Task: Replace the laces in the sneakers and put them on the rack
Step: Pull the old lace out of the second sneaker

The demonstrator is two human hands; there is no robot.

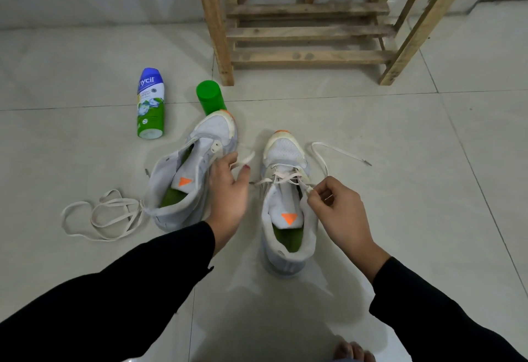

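Observation:
Two white sneakers with orange triangle tongue tags stand on the tiled floor. The left sneaker [183,179] has no lace and leans to the left. The right sneaker [288,210] carries a cream lace [328,153] crossed through its lower eyelets, with one end trailing right. My right hand [337,213] pinches that lace at an eyelet on the sneaker's right side. My left hand [228,190] hovers between the two sneakers, fingers spread, and a loop of lace passes at its fingertips. A loose cream lace [100,216] lies coiled on the floor left of the left sneaker.
A wooden slatted shoe rack [308,33] stands at the back against the wall. A blue and green powder bottle [150,104] lies on the floor at left. A green-capped can [210,96] stands behind the left sneaker's toe. My bare toes [353,351] show at the bottom.

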